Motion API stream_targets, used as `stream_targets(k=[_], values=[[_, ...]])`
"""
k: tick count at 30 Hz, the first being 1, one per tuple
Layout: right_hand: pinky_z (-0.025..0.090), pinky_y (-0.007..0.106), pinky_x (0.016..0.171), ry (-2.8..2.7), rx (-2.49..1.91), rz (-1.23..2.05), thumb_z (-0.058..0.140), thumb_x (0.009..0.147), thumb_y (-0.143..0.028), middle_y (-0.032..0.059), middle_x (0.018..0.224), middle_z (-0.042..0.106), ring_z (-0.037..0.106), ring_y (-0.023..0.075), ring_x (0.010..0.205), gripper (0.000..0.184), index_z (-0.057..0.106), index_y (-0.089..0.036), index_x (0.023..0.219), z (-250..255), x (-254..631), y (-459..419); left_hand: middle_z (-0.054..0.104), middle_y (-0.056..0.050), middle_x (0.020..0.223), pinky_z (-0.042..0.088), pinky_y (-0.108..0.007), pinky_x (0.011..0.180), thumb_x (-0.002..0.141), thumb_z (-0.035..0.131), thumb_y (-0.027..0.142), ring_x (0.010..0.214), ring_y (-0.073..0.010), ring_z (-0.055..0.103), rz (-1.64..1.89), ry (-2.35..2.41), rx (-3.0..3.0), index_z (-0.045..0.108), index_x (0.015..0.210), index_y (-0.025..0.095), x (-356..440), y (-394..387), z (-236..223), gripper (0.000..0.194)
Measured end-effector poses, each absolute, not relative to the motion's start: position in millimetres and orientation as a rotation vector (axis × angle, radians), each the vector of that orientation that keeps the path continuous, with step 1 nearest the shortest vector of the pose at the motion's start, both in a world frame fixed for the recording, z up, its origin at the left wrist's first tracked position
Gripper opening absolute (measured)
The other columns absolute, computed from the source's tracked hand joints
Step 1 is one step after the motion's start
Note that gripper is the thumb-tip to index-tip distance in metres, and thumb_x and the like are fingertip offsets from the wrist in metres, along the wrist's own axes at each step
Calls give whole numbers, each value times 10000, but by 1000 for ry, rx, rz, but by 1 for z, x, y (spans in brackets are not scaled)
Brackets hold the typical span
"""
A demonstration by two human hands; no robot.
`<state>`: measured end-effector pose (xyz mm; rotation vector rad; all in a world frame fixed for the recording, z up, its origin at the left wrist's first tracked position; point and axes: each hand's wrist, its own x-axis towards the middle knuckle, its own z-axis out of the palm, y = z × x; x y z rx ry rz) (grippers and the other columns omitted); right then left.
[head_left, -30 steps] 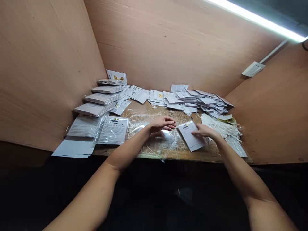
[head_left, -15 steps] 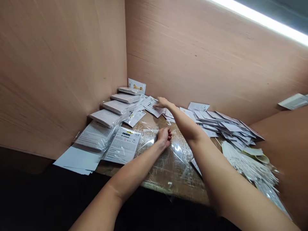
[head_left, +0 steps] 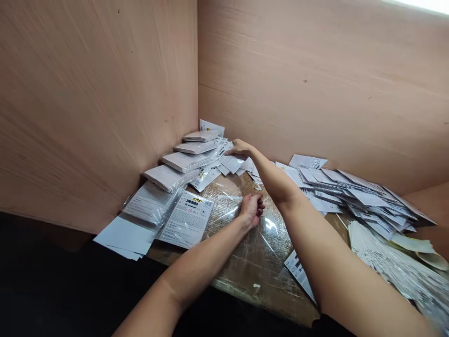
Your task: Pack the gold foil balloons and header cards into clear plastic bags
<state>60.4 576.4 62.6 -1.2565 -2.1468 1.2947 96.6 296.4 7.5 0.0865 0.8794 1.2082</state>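
Note:
My right hand (head_left: 241,148) reaches to the back of the table, over loose printed cards (head_left: 231,164). Its thumb and fingers are apart at the edge of a barcoded card (head_left: 221,150); I see no firm hold on it. Nearer to me, my left hand (head_left: 251,209) rests above the shiny tabletop with its fingers curled in, and nothing shows in them. Left of it lies a printed card in clear wrap (head_left: 187,219). Beside that card, stepped bundles of wrapped cards (head_left: 185,161) run along the left wall.
Plywood walls (head_left: 301,79) close in the left and back. At right lie a spread heap of cards (head_left: 333,180) and a fan of white strips (head_left: 389,252). One card (head_left: 300,276) sits partly under my right forearm. Pale blank sheets (head_left: 122,236) overhang the left front edge.
The view has swung, so most things sit farther right and a little lower. My right hand has moved slightly left over the back cards. My left hand stays curled.

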Motion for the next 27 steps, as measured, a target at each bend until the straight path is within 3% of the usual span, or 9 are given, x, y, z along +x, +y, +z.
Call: stream_targets(k=[4, 7, 9, 11, 14, 17, 19, 21, 27], values=[[586, 285, 762, -1998, -1254, 1162, 1000, 592, -397, 19, 795, 761, 669, 157, 745, 470, 712, -128, 848, 100, 142, 545, 545, 53, 609, 301, -189, 486, 739, 721, 258, 500, -83, 522, 1351, 933, 44, 548, 773, 198, 95, 298, 13, 186], [588, 290, 732, -1813, -1236, 1197, 976, 657, -427, 39, 823, 777, 669, 157, 717, 463, 715, -133, 902, 139, 222, 500, 557, 57, 654, 410, -183, 571, 863, 642, 395, 588, -84, 595, 1497, 970, -17, 540, 840, 216, 85, 301, 22, 208], [594, 296, 696, -1773, -1301, 1272, 992, 649, -443, 56, 824, 788, 677, 166, 687, 489, 723, -134, 918, 157, 265, 457, 645, 19, 750, 493, -203, 648, 915, 605, 546, 695, -109, 672, 1528, 890, 10, 585, 908, 221, 77, 302, 29, 326], [611, 308, 705, -1778, -1373, 1353, 1002, 639, -451, 77, 867, 807, 708, 188, 710, 504, 743, -133, 933, 165, 293, 414, 732, -53, 859, 564, -268, 689, 873, 669, 668, 781, -176, 728, 1354, 714, 185, 654, 964, 206, 71, 302, 34, 471], [638, 337, 786, -1747, -1418, 1332, 988, 654, -473, 95, 956, 828, 760, 234, 824, 498, 763, -136, 943, 164, 315, 364, 790, -123, 942, 609, -331, 647, 685, 944, 495, 790, -250, 755, 942, 573, 566, 726, 998, 167, 74, 293, 36, 503], [642, 358, 861, -1497, -1379, 982, 915, 737, -547, 100, 996, 829, 773, 254, 921, 478, 735, -154, 941, 156, 329, 334, 807, -105, 992, 632, -311, 648, 612, 1003, 269, 795, -226, 761, 977, 609, 690, 740, 996, 164, 90, 279, 31, 477], [648, 388, 896, -1259, -1327, 833, 840, 801, -595, 101, 1033, 828, 774, 267, 993, 472, 693, -188, 989, 146, 333, 319, 810, -92, 1039, 658, -330, 715, 663, 980, 275, 845, -213, 768, 1102, 591, 651, 744, 1007, 168, 102, 270, 28, 430], [657, 429, 905, -1126, -1315, 885, 793, 821, -616, 100, 1053, 825, 772, 287, 1041, 477, 643, -222, 1044, 130, 330, 304, 812, -94, 1064, 667, -358, 783, 698, 967, 311, 885, -216, 774, 1142, 555, 629, 753, 1028, 170, 110, 264, 25, 419], [629, 402, 942, -1308, -1258, 926, 750, 783, -656, 87, 1193, 787, 747, 271, 1068, 595, 570, -253, 1182, 89, 309, 276, 816, -168, 1101, 629, -405, 920, 732, 928, 444, 1025, -293, 785, 883, 365, 687, 776, 1078, 147, 99, 267, 29, 480]])
